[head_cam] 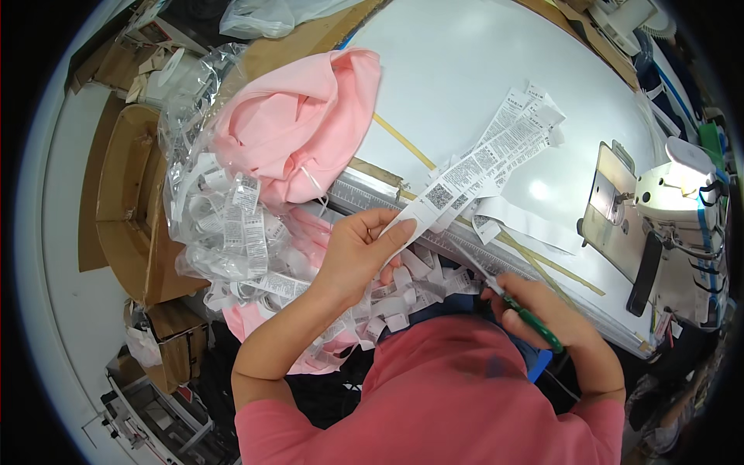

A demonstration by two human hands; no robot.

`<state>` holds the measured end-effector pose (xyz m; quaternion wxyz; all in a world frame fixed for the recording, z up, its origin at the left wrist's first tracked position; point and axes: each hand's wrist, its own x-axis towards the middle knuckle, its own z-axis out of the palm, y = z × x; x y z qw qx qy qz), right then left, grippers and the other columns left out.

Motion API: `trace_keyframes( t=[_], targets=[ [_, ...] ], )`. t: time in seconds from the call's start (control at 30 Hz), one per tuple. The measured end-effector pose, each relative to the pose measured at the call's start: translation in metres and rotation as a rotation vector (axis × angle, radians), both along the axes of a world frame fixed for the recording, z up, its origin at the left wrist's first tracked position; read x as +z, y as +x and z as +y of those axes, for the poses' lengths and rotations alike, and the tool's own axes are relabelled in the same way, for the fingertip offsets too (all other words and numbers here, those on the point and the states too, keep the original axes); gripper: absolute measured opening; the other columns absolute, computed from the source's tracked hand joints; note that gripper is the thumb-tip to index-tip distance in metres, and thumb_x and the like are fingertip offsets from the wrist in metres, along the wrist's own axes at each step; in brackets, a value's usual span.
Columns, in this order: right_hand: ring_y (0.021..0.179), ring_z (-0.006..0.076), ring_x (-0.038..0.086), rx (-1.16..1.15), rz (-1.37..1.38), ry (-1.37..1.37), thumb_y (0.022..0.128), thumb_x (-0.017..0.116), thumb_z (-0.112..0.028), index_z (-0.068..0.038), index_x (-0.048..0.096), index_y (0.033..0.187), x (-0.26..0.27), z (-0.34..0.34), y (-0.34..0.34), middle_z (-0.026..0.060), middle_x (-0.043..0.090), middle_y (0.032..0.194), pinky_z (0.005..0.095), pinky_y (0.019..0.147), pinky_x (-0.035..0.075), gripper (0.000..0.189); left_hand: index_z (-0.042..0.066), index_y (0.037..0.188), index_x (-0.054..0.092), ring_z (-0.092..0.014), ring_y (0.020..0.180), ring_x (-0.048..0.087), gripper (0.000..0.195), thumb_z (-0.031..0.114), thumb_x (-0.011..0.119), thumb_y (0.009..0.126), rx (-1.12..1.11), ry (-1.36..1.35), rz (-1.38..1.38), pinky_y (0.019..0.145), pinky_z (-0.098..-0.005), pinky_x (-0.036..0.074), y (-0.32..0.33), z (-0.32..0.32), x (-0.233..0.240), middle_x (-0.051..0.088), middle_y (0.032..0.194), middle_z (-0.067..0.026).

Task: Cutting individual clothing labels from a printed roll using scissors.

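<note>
My left hand (pixel 363 250) pinches the near end of a printed white care-label strip (pixel 453 186) between thumb and fingers. That strip lies over several other printed strips, which fan out across the white table. Green-handled scissors (pixel 526 319) are in my right hand (pixel 537 311), their metal blades pointing up and left towards the strips; whether the blades touch anything cannot be told. Beneath my hands hang many loose label pieces (pixel 418 290) along the table's near edge. A curled blank strip end (pixel 520 221) rests right of the held strip.
Pink fabric (pixel 302 122) and clear plastic bags with label rolls (pixel 232 226) are heaped at the left. A metal ruler (pixel 372 197) runs along the near edge of the table (pixel 465 64). A sewing machine (pixel 668 203) stands right. Cardboard boxes (pixel 131 203) are far left.
</note>
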<state>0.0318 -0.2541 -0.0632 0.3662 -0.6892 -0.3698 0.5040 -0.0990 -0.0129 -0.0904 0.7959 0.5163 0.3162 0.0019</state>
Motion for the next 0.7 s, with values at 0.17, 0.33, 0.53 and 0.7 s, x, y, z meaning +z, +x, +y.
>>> trace_keyframes(
  t=[0.17, 0.33, 0.53, 0.7],
  targets=[
    [0.069, 0.0233, 0.052, 0.037, 0.004, -0.011, 0.083, 0.046, -0.019, 0.002, 0.048, 0.106, -0.004, 0.013, -0.008, 0.0103, 0.052, 0.077, 0.0328, 0.067, 0.043, 0.031, -0.002, 0.099, 0.064, -0.002, 0.049, 0.049, 0.023, 0.016, 0.066, 0.085, -0.032, -0.016, -0.01, 0.035, -0.0177, 0.036, -0.002, -0.003, 0.002, 0.059, 0.066, 0.0007],
    [0.07, 0.0229, 0.052, 0.029, 0.013, -0.012, 0.084, 0.048, -0.021, 0.001, 0.047, 0.108, -0.001, 0.029, -0.01, 0.0107, 0.052, 0.078, 0.0329, 0.067, 0.043, 0.033, -0.002, 0.1, 0.064, -0.001, 0.048, 0.048, 0.024, 0.017, 0.066, 0.085, -0.025, -0.036, -0.005, 0.035, -0.0171, 0.036, -0.002, -0.006, 0.002, 0.059, 0.066, 0.0013],
    [0.066, 0.0256, 0.052, 0.014, 0.008, 0.065, 0.086, 0.052, -0.024, 0.002, 0.045, 0.11, -0.008, 0.033, -0.013, 0.0138, 0.052, 0.074, 0.0351, 0.063, 0.042, 0.036, -0.002, 0.102, 0.063, -0.001, 0.049, 0.049, 0.025, 0.016, 0.067, 0.085, -0.015, -0.07, -0.009, 0.036, -0.0166, 0.037, -0.003, -0.006, 0.003, 0.06, 0.067, 0.0013],
    [0.057, 0.026, 0.051, 0.003, -0.028, 0.155, 0.087, 0.056, -0.022, 0.002, 0.045, 0.108, -0.017, 0.033, -0.014, 0.0142, 0.051, 0.063, 0.0359, 0.056, 0.041, 0.034, -0.002, 0.102, 0.063, -0.001, 0.05, 0.05, 0.026, 0.016, 0.067, 0.085, -0.011, -0.084, -0.003, 0.036, -0.0165, 0.037, -0.003, -0.005, 0.003, 0.06, 0.069, 0.0008]
  ],
)
